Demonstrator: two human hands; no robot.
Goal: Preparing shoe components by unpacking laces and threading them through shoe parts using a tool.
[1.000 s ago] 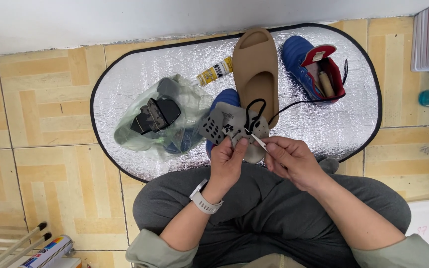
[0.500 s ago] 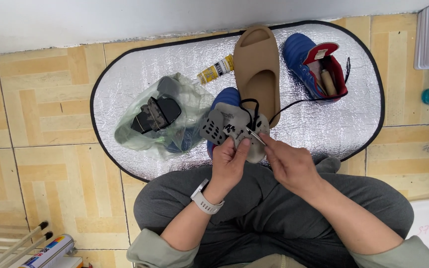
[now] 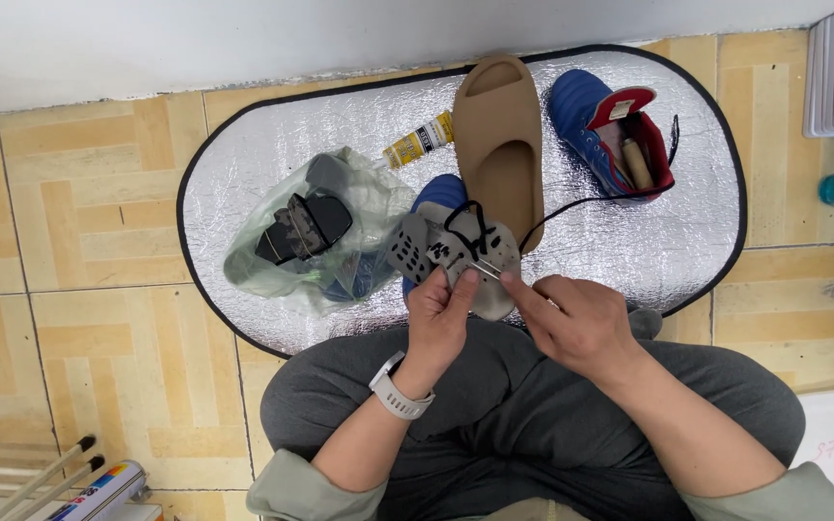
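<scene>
Sitting cross-legged at the edge of a silver mat (image 3: 272,164), working on a grey shoe (image 3: 456,256) held up just over the knees. Left hand (image 3: 439,323) grips the shoe from below, thumb up on its side. Right hand (image 3: 576,323) is pinched shut on the tip of a black lace (image 3: 581,205), right at the shoe's eyelets. The lace trails off right toward a blue shoe (image 3: 596,125) with a red tongue. A tan slide (image 3: 501,135) lies between, just beyond the grey shoe. On the left of the mat there's a clear plastic bag (image 3: 316,236) with dark stuff inside, and a small yellow tube (image 3: 419,142) near the slide.
</scene>
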